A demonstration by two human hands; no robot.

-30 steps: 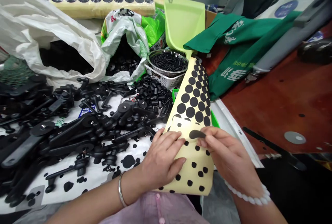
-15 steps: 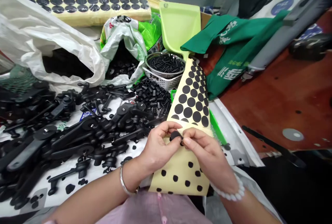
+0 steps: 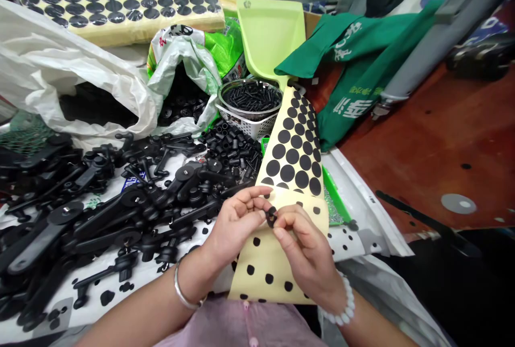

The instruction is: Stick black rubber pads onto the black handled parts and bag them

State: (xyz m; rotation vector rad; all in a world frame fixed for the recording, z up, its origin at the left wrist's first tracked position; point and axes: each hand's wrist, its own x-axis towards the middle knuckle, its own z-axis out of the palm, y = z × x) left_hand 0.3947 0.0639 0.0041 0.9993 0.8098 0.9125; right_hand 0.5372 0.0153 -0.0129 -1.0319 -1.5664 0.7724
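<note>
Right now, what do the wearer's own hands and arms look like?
The left hand wears no glove, and above it sits a thin silver bangle. The right hand, also gloveless, goes with a bracelet of round white beads. No sleeve shows on either forearm.

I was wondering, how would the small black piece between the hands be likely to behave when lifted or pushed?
The black piece is probably pliable rather than stiff, since it appears curled between the fingers. It is likely very light, as it looks small and thin.
</note>
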